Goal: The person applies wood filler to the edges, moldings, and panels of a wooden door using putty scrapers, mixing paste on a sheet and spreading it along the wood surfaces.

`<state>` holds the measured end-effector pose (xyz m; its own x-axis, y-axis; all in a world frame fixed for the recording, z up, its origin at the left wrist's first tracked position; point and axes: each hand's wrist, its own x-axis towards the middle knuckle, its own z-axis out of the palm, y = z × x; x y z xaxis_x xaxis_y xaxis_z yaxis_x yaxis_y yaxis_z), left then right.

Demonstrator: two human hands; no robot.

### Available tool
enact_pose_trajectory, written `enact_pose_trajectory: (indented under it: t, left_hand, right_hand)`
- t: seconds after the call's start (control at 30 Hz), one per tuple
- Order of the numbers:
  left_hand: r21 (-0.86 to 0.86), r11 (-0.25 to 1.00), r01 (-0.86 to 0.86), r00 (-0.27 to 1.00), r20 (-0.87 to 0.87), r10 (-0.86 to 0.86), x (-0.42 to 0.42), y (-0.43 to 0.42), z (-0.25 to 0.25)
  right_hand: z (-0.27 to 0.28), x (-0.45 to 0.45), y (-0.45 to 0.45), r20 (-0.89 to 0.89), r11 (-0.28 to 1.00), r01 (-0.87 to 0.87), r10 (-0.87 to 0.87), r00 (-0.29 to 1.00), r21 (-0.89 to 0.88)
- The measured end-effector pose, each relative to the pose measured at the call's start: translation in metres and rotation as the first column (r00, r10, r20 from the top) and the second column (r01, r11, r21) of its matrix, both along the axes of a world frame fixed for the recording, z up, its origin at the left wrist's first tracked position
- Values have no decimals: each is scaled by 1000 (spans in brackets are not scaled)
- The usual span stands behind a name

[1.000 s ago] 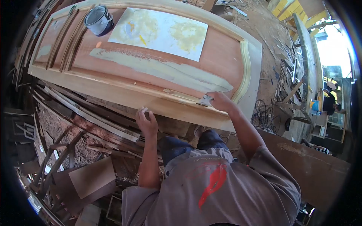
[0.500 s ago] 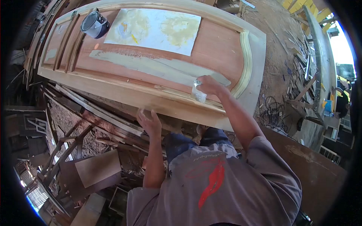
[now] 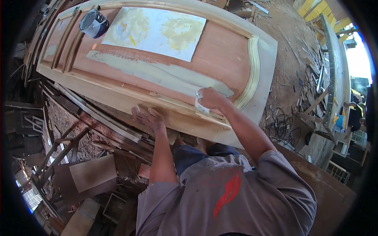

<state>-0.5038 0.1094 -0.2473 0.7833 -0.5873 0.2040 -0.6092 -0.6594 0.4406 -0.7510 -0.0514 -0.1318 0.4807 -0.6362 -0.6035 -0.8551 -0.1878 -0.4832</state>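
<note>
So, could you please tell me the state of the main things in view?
Wooden panel: lying flat, streaked with pale coating
White sheet: flat, smeared yellowish
Can: upright; lid unclear
Scraper: held in right hand
Left hand: empty, partly open
Cable: tangled on the ground

So the wooden door [image 3: 220,51] is laid flat, roughly lengthwise across the view, with a reddish panel framed in paler timber mouldings. A long, kinda uneven band of greyish-cream filler [image 3: 149,72] is spread along the panel, rough and patchy toward its left end. The curved moulding [image 3: 252,74] at the right end is pale yellowish. A flat scraper [image 3: 201,108], blade looking whitish, is gripped over the near-side moulding, blade angled downward; whether wood is being touched can't be made out.
</note>
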Motion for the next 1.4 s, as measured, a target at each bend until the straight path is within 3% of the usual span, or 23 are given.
enact_pose_trajectory:
  t: [0.13,0.23,0.43,0.73,0.83,1.03,1.13,1.33,1.4]
  left_hand:
    - [-31,1000,0,1000,-5,0,-3,0,6]
    - [-54,998,21,999,27,-19,-3,-1,8]
    - [-90,996,27,999,19,-25,-2,-2,9]
    - [-123,992,10,1000,18,-8,0,-3,5]
    - [-132,991,15,1000,3,-15,0,-3,7]
    - [-143,989,27,1000,19,-25,0,-3,10]
    - [-143,989,43,999,20,-41,1,-2,10]
    - [-155,987,43,998,54,-35,0,-2,11]
    - [-158,987,39,999,43,-33,-1,-2,9]
  right_hand:
    - [-7,-5,-6,50,999,20,-19,999,-27]
    - [-11,6,-10,46,996,68,-70,997,50]
    - [-27,10,-8,13,999,9,-10,1000,35]
    - [-10,-2,6,-144,998,61,-59,988,12]
    - [-9,-24,12,-225,999,-27,20,974,-27]
    - [-29,-14,4,-59,996,63,-66,996,-61]
    - [-18,11,-1,-2,1000,23,-23,1000,-21]
    - [-12,20,3,23,998,47,-46,999,-51]
    - [0,17,6,-44,998,38,-40,998,-43]
